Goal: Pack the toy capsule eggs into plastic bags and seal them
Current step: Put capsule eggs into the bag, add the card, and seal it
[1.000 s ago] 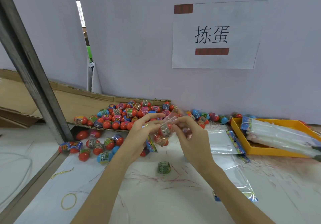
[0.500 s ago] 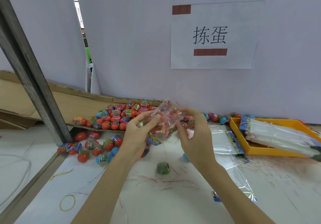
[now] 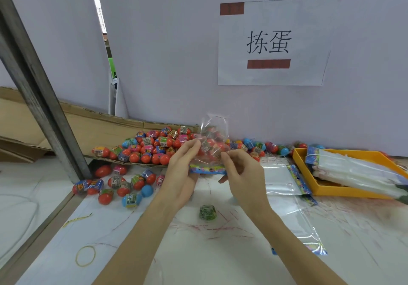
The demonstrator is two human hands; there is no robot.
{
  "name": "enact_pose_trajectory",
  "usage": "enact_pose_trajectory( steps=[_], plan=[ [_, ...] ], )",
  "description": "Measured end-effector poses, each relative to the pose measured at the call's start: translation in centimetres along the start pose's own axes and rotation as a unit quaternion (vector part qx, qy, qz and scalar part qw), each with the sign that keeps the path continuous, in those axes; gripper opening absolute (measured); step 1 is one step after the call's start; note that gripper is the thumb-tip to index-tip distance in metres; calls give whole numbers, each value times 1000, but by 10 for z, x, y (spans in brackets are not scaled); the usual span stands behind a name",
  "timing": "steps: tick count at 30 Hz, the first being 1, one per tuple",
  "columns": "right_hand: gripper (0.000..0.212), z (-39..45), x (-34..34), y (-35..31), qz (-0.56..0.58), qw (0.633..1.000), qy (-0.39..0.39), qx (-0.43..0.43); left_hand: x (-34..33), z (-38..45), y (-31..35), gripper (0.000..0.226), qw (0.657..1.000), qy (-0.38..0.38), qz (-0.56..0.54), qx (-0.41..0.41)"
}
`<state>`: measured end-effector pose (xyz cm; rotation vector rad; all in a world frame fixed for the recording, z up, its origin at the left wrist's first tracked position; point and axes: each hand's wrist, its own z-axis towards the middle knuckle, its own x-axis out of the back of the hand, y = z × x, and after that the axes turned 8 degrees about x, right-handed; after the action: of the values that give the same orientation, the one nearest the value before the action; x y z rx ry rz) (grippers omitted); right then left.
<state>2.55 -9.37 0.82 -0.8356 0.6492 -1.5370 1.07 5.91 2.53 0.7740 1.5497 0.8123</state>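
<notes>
- We are holding the clear plastic bag [image 3: 213, 146] above the surface [image 3: 198, 251], left hand [image 3: 182, 172] and right hand [image 3: 242, 174] each pinching a side.
- The bagged eggs [image 3: 212, 145] are blurring; we cannot count them.

A white paper sheet [image 3: 273, 41] fixed to the pale wall bears two large black Chinese characters, 拣蛋. A dark red-brown rectangle sits at the sheet's top left corner and another lies directly below the characters; neither carries readable writing. The toy capsule eggs [image 3: 150, 145] heaped on the cardboard wear printed label bands, but their print is too small to read.
</notes>
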Motion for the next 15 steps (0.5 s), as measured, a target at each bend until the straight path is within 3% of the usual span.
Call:
enact_pose_trajectory(
  steps=[4, 9, 15],
  plan=[
    [17, 4, 4, 0, 72, 993, 9, -89, 2, 2, -5, 31, 994, 20, 97, -54],
    [26, 3, 1, 1, 49, 993, -39, -100, 7, 3, -7, 31, 988, 8, 130, -87],
    [7, 5, 2, 5, 101, 989, -3, -112, 4, 6, -8, 24, 996, -15, 83, -12]
  ],
)
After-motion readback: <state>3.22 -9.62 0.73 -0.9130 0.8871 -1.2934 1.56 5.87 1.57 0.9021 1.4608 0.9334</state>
